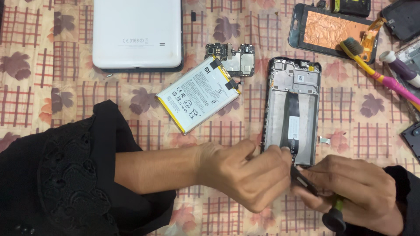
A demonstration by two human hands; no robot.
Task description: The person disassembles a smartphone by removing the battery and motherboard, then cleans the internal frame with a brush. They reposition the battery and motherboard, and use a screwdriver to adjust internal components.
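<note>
An opened phone frame (pixel 292 94) lies on the patterned cloth, its grey inside facing up with a black ribbon down the middle. My left hand (pixel 245 172) rests at the frame's lower end, fingertips pressing on its bottom edge. My right hand (pixel 354 188) grips a screwdriver (pixel 334 214) with a green shaft and black cap, its tip hidden at the frame's lower corner. A white phone battery (pixel 197 94) lies left of the frame, a small circuit board (pixel 234 59) above it.
A white phone back cover (pixel 138 32) sits at the top left. A second phone frame with a copper-coloured inside (pixel 332 28), a yellow-pink toothbrush (pixel 376 72) and other dark phone parts (pixel 402 19) crowd the top right. A small metal piece (pixel 324 140) lies right of the frame.
</note>
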